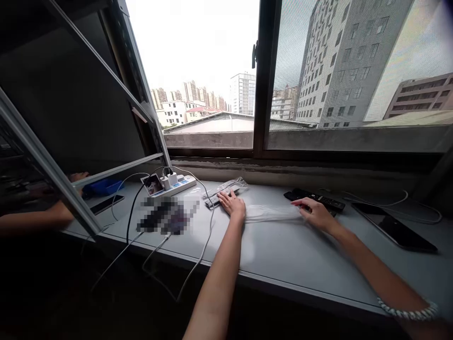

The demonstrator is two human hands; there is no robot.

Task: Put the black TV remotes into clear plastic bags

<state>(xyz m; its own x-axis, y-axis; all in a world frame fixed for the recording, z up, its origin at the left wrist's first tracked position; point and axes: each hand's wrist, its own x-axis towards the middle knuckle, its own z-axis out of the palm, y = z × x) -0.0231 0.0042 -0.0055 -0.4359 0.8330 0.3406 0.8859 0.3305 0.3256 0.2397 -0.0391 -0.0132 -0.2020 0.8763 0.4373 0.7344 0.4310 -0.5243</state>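
My left hand (232, 204) lies flat, fingers stretched out, on the left end of a clear plastic bag (271, 213) spread on the grey sill-top table (283, 255). Just beyond its fingertips lies a grey remote in a clear wrapper (221, 193). My right hand (314, 212) rests on the bag's right end, fingers extended and slightly curled, right beside a black remote control (314, 198).
A white power strip (175, 185) with chargers and trailing white cables (208, 231) sits at the left. A dark tablet (392, 226) and a cable (421, 217) lie at the right. A phone (106, 204) lies far left, near another person's arm (35, 219). A metal frame (46, 160) slants at left.
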